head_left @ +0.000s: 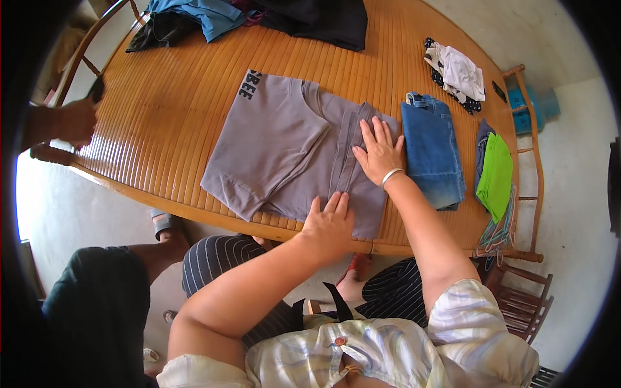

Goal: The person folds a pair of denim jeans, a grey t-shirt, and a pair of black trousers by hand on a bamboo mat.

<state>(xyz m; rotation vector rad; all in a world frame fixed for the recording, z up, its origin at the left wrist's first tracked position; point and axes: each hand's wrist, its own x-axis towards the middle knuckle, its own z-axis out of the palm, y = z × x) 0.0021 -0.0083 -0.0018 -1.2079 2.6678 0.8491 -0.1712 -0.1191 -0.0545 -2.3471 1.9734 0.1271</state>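
A grey T-shirt (278, 139) lies partly folded on the slatted wooden surface (168, 97), with one side turned over onto the middle. My left hand (330, 223) lies flat on the shirt's near edge, fingers apart. My right hand (378, 152), with a silver bangle on the wrist, presses flat on the shirt's right part beside the fold. Neither hand grips anything.
Folded blue jeans (432, 152) lie right of the shirt, then a green garment (495, 174) and a white-and-dark bundle (456, 71). Dark and blue clothes (213, 16) are heaped at the far edge. Another person's hand (76, 121) holds something dark at left. A wooden chair (521, 304) stands at right.
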